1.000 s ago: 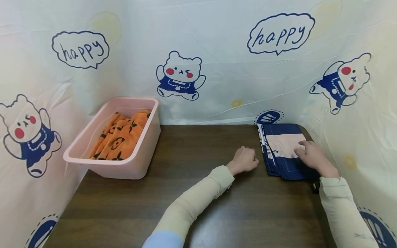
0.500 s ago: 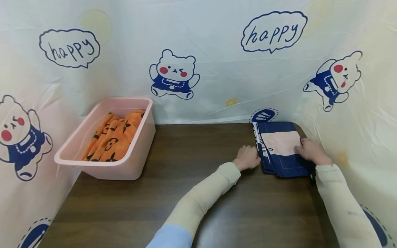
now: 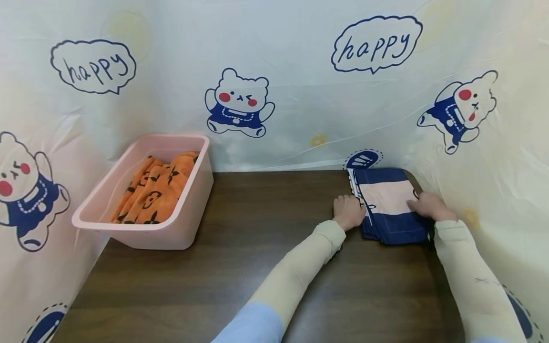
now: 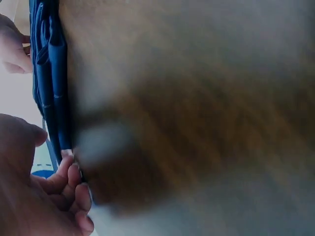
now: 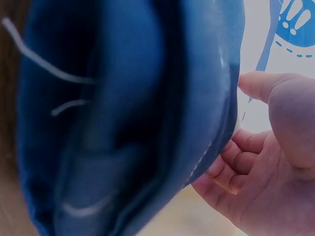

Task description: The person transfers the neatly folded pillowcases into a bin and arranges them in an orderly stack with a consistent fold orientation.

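A folded navy cloth (image 3: 396,228) with a broad pale pink band lies in several layers at the table's far right; its left edge is white with dark print. My left hand (image 3: 349,212) is at that left edge. In the left wrist view, the left fingers (image 4: 74,184) curl at the cloth's side, with the thumb across from them. On the right edge, my right hand (image 3: 431,206) grips the layers. The right wrist view has the right thumb (image 5: 263,84) on the upper face and the fingers bent against the edge, their tips partly hidden.
A pink plastic tub (image 3: 201,190) stands at the left of the brown wooden table (image 3: 274,267). Orange cloth (image 3: 160,195) with dark print lies inside it. A pale printed curtain (image 3: 296,109) encloses the back and sides, close behind the folded navy cloth.
My left hand has moved right, from bare table to the folded cloth's left edge. The right hand has gone from lying over the cloth to gripping its right edge. The view has shifted slightly.
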{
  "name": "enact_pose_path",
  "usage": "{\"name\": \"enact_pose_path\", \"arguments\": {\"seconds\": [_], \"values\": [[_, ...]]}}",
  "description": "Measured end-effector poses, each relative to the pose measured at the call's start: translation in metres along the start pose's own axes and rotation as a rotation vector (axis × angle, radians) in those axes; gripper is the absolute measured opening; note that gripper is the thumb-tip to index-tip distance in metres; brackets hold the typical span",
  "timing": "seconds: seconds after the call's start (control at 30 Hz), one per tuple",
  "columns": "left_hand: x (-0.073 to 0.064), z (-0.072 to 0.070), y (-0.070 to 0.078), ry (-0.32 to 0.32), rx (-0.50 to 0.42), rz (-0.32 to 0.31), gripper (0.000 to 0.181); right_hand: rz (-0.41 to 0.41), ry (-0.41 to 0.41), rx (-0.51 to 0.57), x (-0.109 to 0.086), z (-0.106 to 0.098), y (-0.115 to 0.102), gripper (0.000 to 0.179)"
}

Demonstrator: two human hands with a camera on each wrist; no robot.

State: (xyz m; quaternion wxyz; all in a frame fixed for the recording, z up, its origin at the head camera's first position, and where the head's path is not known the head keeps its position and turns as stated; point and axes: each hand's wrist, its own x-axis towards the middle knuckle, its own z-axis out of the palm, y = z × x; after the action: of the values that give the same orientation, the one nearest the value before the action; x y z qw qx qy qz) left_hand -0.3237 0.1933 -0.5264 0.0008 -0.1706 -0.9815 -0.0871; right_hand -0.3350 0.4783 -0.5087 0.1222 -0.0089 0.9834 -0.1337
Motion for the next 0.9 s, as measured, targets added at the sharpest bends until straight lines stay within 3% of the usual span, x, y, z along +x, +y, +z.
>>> {"name": "enact_pose_path", "arguments": {"seconds": [0.1, 0.23, 0.43, 0.53, 0.67, 0.8, 0.9], "values": [[0.002, 0.003, 0.002, -0.011, 0.065, -0.016, 0.039, 0.002, -0.013, -0.003, 0.0, 0.001, -0.001, 0.044], [0.004, 0.0, 0.0, -0.076, 0.094, 0.044, 0.033, -0.003, -0.056, 0.01, -0.009, -0.005, -0.01, 0.039], [-0.004, -0.009, -0.015, -0.18, 0.012, 0.11, 0.04, -0.012, -0.232, 0.045, -0.018, -0.015, -0.019, 0.04], [-0.004, -0.011, -0.024, -0.182, -0.058, 0.105, 0.045, -0.033, -0.255, 0.072, -0.019, -0.017, -0.021, 0.046], [0.0, -0.008, -0.03, -0.128, -0.168, 0.063, 0.05, -0.05, -0.209, 0.14, -0.015, -0.015, -0.022, 0.043], [0.002, -0.006, -0.026, -0.084, -0.254, 0.019, 0.054, -0.05, -0.195, 0.2, -0.009, -0.009, -0.016, 0.04], [0.001, -0.005, -0.019, -0.084, -0.255, 0.014, 0.058, -0.036, -0.207, 0.217, -0.006, -0.005, -0.011, 0.038]]}}
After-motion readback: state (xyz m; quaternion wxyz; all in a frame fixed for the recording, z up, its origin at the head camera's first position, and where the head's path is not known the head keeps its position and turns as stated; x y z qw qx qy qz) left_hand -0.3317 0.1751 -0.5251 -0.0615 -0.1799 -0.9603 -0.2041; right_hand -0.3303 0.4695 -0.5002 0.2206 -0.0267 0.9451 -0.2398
